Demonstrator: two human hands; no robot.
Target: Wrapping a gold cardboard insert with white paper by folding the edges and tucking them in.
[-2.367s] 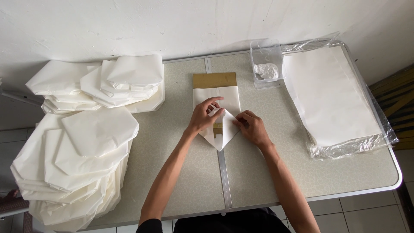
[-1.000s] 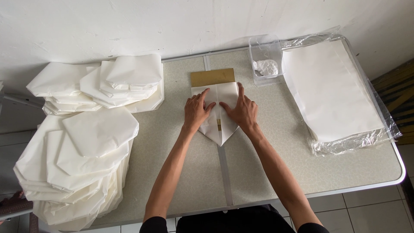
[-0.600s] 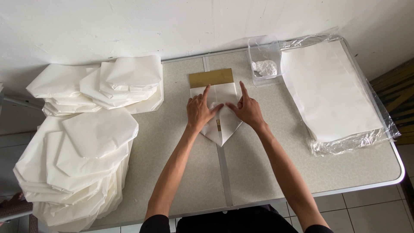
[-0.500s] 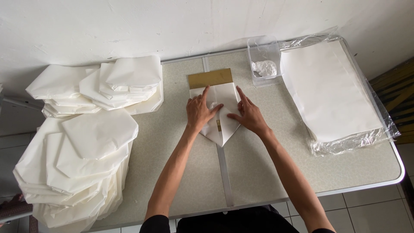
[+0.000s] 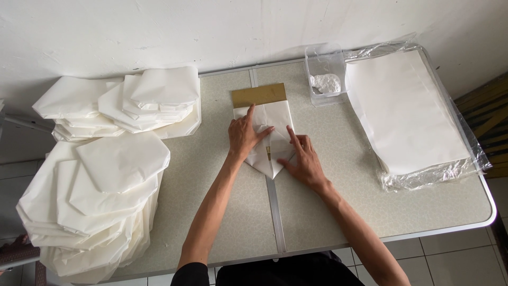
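While pinned flat at centre frame under left hand (image 5: 244, 135) and right hand (image 5: 302, 159), fingers spread and pressing, gripping nothing, white paper (image 5: 267, 139) lies folded to a point over brown card (image 5: 259, 95). Could skew or spring open if pressure lifts unevenly; could crease crooked if flaps slide off the card.
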